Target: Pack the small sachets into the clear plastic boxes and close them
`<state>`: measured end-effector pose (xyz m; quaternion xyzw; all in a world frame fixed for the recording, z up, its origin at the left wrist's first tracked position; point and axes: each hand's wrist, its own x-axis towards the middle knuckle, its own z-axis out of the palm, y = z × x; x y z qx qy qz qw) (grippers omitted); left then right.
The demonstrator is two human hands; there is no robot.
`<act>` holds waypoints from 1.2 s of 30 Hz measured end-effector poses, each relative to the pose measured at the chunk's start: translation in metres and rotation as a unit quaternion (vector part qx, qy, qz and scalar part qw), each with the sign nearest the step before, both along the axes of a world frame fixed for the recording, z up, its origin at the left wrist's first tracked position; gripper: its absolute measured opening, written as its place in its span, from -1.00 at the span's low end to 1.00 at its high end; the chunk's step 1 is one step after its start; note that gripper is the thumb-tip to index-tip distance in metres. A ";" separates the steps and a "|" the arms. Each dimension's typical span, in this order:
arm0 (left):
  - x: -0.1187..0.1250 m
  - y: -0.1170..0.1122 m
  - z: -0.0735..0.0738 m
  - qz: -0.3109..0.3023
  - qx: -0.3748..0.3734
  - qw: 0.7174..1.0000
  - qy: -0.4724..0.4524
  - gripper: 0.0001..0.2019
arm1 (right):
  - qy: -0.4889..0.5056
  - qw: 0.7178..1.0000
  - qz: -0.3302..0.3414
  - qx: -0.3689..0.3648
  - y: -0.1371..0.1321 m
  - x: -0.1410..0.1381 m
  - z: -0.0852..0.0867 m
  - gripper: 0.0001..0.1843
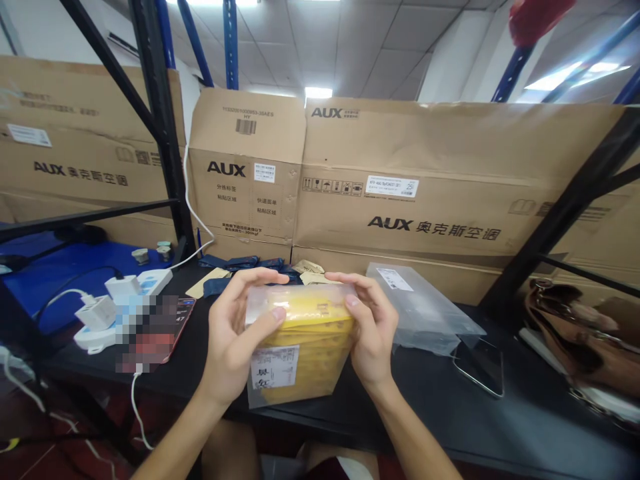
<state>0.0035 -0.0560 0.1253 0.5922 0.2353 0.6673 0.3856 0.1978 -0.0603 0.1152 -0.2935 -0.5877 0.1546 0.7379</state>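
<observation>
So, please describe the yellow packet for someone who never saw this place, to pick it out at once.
Below the AUX cardboard boxes runs a black table. Above it, the left hand and right hand grip a yellow packet in clear plastic. It alone is held, with a white label on its near corner.

Black workbench (525, 433) with phone (480, 367), power strip (147, 281)

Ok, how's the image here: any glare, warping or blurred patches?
Head view: wide-angle warping tilts the black rack upright; glare sits on the plastic-wrapped yellow package between the left hand and right hand; a pixelated mosaic hides the item beside the white power strip.
</observation>
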 end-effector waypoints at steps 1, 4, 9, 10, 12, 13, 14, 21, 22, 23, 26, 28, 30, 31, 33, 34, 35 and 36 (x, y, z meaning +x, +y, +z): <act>-0.001 0.000 0.002 -0.017 -0.018 1.000 -0.002 -0.66 | -0.001 1.000 0.002 -0.006 0.000 0.001 0.000 -0.79; -0.008 0.003 0.013 -0.050 -0.074 0.996 0.013 -0.73 | -0.005 0.999 0.026 -0.036 0.001 0.005 0.000 -0.79; -0.025 0.005 0.050 -0.056 -0.014 0.977 0.203 -0.77 | -0.027 0.994 0.084 -0.063 -0.001 0.010 0.007 -0.88; -0.026 0.004 0.059 -0.038 0.010 0.962 0.268 -0.75 | -0.033 0.993 0.095 -0.068 -0.001 0.011 0.009 -0.89; -0.025 0.000 0.076 0.011 0.037 0.926 0.376 -0.71 | -0.040 0.987 0.126 -0.089 0.000 0.013 0.012 -0.92; -0.022 -0.002 0.082 0.035 0.045 0.908 0.416 -0.71 | -0.039 0.984 0.142 -0.103 0.000 0.014 0.013 -0.92; -0.017 -0.003 0.088 0.052 0.052 0.892 0.446 -0.71 | -0.037 0.980 0.156 -0.118 0.001 0.015 0.014 -0.92; 0.011 0.011 0.093 0.007 0.102 0.861 0.498 -0.86 | -0.027 0.945 0.249 -0.211 -0.004 0.021 0.026 -0.91; 0.011 0.014 0.091 -0.007 0.098 0.865 0.493 -0.87 | -0.030 0.940 0.259 -0.220 -0.005 0.022 0.028 -0.91; 0.010 0.016 0.090 -0.020 0.092 0.869 0.486 -0.87 | -0.033 0.937 0.264 -0.226 -0.006 0.022 0.030 -0.92; 0.007 0.019 0.087 -0.036 0.076 0.880 0.468 -0.84 | -0.033 0.933 0.271 -0.233 -0.006 0.023 0.033 -0.95; 0.006 0.021 0.086 -0.037 0.067 0.882 0.465 -0.80 | -0.026 0.929 0.282 -0.240 -0.005 0.023 0.034 -0.95; 0.005 0.022 0.085 -0.043 0.062 0.882 0.466 -0.77 | -0.016 0.920 0.302 -0.248 -0.004 0.024 0.033 -0.94; 0.005 0.023 0.085 -0.051 0.061 0.881 0.466 -0.76 | -0.012 0.917 0.309 -0.251 -0.003 0.024 0.033 -0.94; 0.006 0.025 0.083 -0.074 0.061 0.880 0.465 -0.75 | -0.006 0.914 0.315 -0.253 -0.002 0.024 0.033 -0.94; 0.005 0.027 0.083 -0.088 0.062 0.879 0.465 -0.74 | -0.006 0.914 0.316 -0.254 -0.002 0.024 0.033 -0.94; 0.005 0.028 0.083 -0.101 0.062 0.877 0.465 -0.73 | -0.007 0.914 0.317 -0.254 -0.001 0.024 0.033 -0.94; 0.005 0.029 0.082 -0.112 0.060 0.874 0.468 -0.72 | -0.008 0.913 0.319 -0.254 -0.001 0.024 0.033 -0.94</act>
